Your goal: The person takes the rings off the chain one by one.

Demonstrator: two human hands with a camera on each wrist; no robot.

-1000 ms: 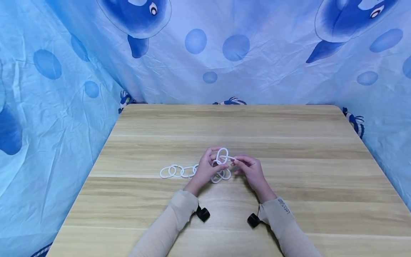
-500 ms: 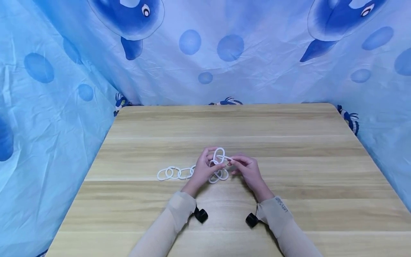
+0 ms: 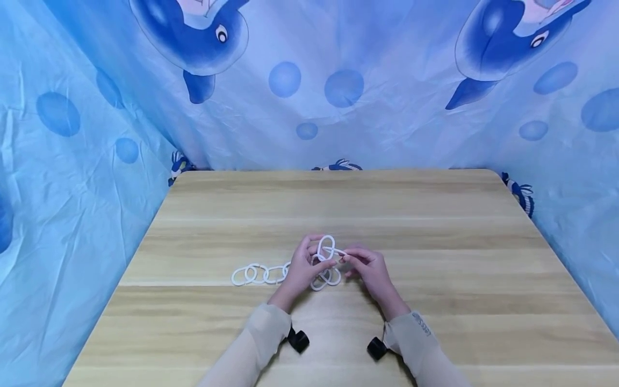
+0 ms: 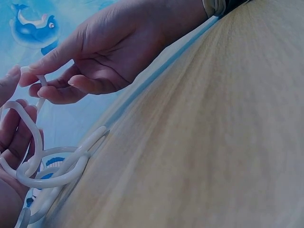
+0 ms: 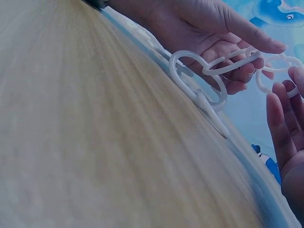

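Observation:
A white plastic chain (image 3: 265, 276) of open oval links lies on the wooden table and passes under my left hand (image 3: 300, 270). My left thumb and fingers pinch raised links of it, one upright link (image 3: 326, 236) standing above the thumb. Just to the right, my right hand (image 3: 369, 269) pinches the end of another link (image 3: 339, 251) that crosses the upright one. The right wrist view shows a link (image 5: 232, 66) between the left fingers, with a linked oval (image 5: 174, 71) hanging below it. More links (image 3: 333, 282) rest on the table beneath the hands.
The pale wooden table (image 3: 435, 215) reaches well beyond both hands. Blue cloth with whale prints (image 3: 309, 97) hangs behind it and at the sides. A black wrist camera (image 3: 298, 341) sits at the left cuff, another black camera (image 3: 377, 349) at the right cuff.
The head view has tilted upward, so the table and hands appear lower. Both hands keep their pinch on the links, with little movement relative to each other.

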